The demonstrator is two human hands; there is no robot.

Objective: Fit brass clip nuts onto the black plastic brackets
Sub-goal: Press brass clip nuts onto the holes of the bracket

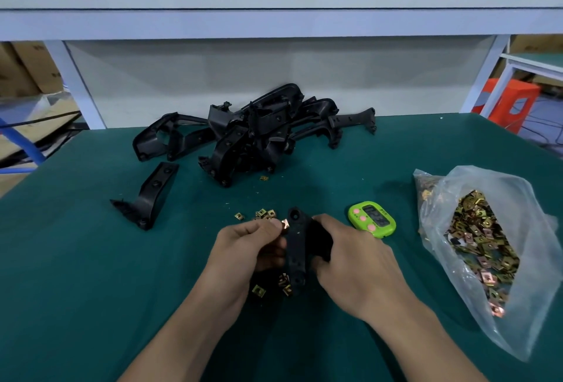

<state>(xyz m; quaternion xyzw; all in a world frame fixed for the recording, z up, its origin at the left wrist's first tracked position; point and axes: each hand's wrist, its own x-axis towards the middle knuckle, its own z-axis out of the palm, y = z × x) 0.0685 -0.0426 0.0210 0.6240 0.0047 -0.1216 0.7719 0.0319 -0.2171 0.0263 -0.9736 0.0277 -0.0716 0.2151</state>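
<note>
Right hand (350,262) wraps a matte black bracket (295,249); left hand (243,249) pinches a brass clip nut (285,224) (square, shiny).

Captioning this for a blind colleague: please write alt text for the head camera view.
Over a green mat, the right hand holds a black plastic bracket while the left hand pinches a brass clip nut against its edge. A pile of black brackets lies behind, a lime-green timer and a clear bag of nuts to the right.
</note>
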